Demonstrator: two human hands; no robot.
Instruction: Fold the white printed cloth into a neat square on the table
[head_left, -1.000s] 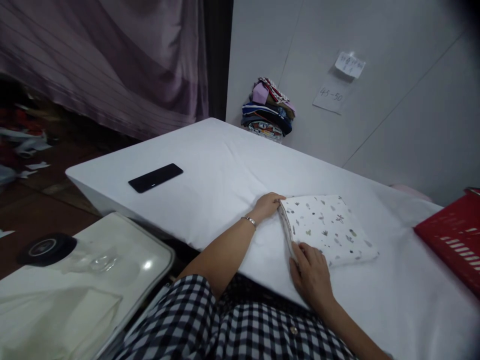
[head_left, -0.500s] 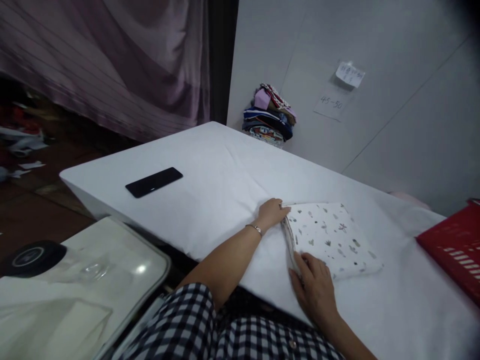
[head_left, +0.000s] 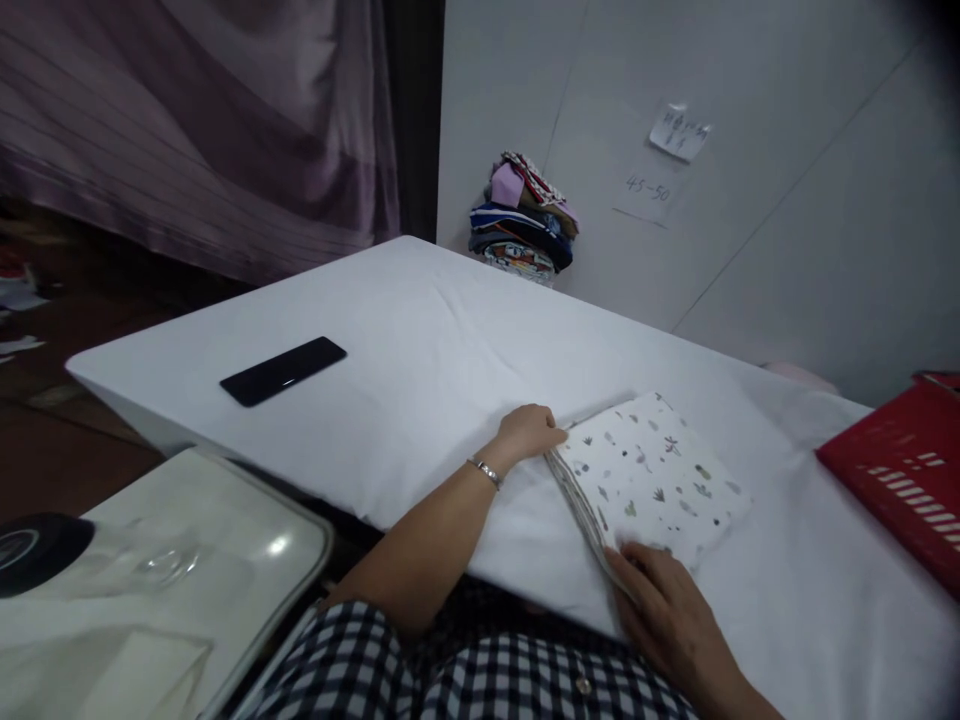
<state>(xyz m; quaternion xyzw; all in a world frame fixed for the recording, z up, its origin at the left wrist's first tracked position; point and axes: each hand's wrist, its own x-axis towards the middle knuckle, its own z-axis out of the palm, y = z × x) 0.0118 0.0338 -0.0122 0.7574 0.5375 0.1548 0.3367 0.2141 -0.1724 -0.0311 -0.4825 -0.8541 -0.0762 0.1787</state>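
A folded white cloth with small printed plants lies on the white-covered table, several layers showing along its near left edge. My left hand, with a bracelet at the wrist, pinches the cloth's left corner, thumb on top. The near corner is between the thumb and fingers of my right hand; the thumb is hidden in part and the fingertips are slightly blurred.
On the table's left part lies a black phone. A red box or bag with white marks stands at the right. Folded clothes are piled by the wall beyond the far edge. At lower left is a cream-coloured surface.
The cloth has turned a little, its near corner drawn toward me by my right hand. My left hand still grips the left corner. The whole view has shifted slightly.
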